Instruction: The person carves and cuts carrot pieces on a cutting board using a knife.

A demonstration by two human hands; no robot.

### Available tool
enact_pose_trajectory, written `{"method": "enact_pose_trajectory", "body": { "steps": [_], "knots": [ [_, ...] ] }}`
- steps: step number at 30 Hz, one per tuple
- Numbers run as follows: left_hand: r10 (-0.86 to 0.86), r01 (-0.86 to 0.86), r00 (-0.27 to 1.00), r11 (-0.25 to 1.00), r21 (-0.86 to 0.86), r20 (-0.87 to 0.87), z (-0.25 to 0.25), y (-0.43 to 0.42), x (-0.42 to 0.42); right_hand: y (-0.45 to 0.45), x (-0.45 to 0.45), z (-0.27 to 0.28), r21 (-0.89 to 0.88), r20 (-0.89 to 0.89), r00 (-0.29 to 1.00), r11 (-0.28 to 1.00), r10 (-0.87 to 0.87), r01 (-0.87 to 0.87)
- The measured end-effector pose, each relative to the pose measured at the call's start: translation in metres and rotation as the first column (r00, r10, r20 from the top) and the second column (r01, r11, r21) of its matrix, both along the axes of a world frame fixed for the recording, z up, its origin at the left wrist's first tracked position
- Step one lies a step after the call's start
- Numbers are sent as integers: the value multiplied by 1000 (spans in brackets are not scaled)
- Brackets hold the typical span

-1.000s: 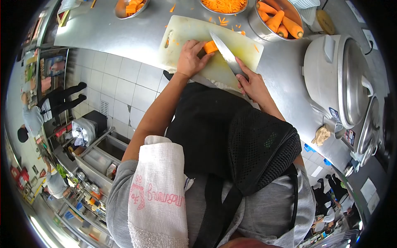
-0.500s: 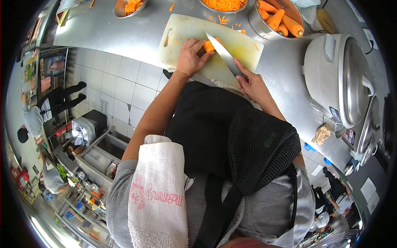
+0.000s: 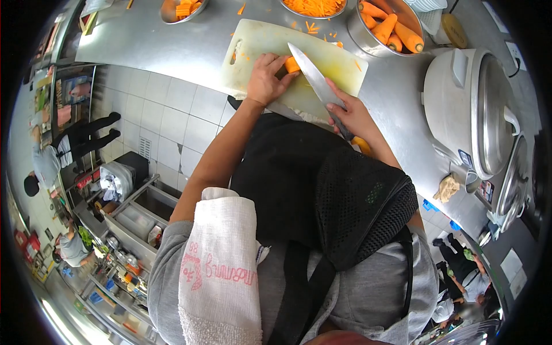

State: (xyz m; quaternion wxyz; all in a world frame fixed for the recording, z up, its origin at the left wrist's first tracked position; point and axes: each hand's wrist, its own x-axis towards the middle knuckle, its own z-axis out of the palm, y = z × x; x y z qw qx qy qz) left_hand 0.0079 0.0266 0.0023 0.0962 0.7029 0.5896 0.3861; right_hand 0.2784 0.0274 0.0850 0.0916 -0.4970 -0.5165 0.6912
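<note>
left hand (image 3: 267,80) is pinning carrot (image 3: 292,64), right hand (image 3: 353,116) is gripping knife (image 3: 310,72); seemingly slicing, next move calling for steady hold.

Carrot pc. (image 3: 292,65) ptly hidden behind L hand (image 3: 265,79)

The right grip (image 3: 353,118) had shifted on the knife (image 3: 313,72), baring more dark handle; a yellow-orange patch (image 3: 362,145) now showed by the wrist. Background co-workers (image 3: 476,283) had moved.
</note>
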Motion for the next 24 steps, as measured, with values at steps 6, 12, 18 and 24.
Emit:
{"method": "enact_pose_trajectory", "body": {
  "steps": [6, 12, 18, 24],
  "knots": [
    [1, -1, 1000, 1000, 20, 4, 2, 0, 1, -2, 9, 5, 57, 42, 999, 998, -23, 20],
    [-10, 10, 1000, 1000, 12, 2, 4, 0, 1, -7, 7, 5, 198, 268, 958, 967, 103, -159],
    [-9, 8, 1000, 1000, 5, 9, 1, -1, 0, -9, 5, 2, 219, 260, 963, 967, 71, -130],
    [-6, 6, 1000, 1000, 6, 14, 3, 0, 1, -10, 7, 5, 258, 292, 952, 951, 91, -170]
  ]
}}
